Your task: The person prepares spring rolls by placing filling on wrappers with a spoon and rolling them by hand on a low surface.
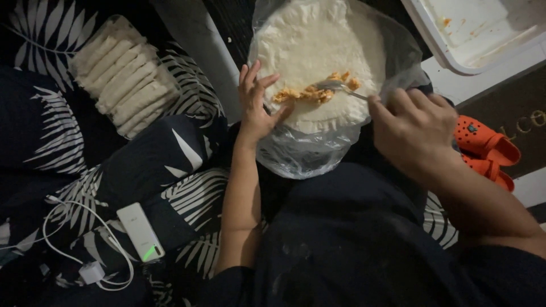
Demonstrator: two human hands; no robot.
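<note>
A stack of round white wrapper sheets (318, 40) lies on a clear plastic bag (296, 150) in front of me. A line of orange filling (310, 92) sits on the top sheet. My right hand (412, 128) grips a metal spoon (341, 87) whose bowl rests in the filling. My left hand (256, 102) lies with fingers spread on the left edge of the top sheet, thumb close to the filling.
A row of rolled white wraps (122, 79) lies at upper left on a dark leaf-print cloth (187, 199). A white tray (472, 34) with orange smears is at top right. Orange sandals (486, 150) lie at right. A white power bank (140, 231) with cable rests lower left.
</note>
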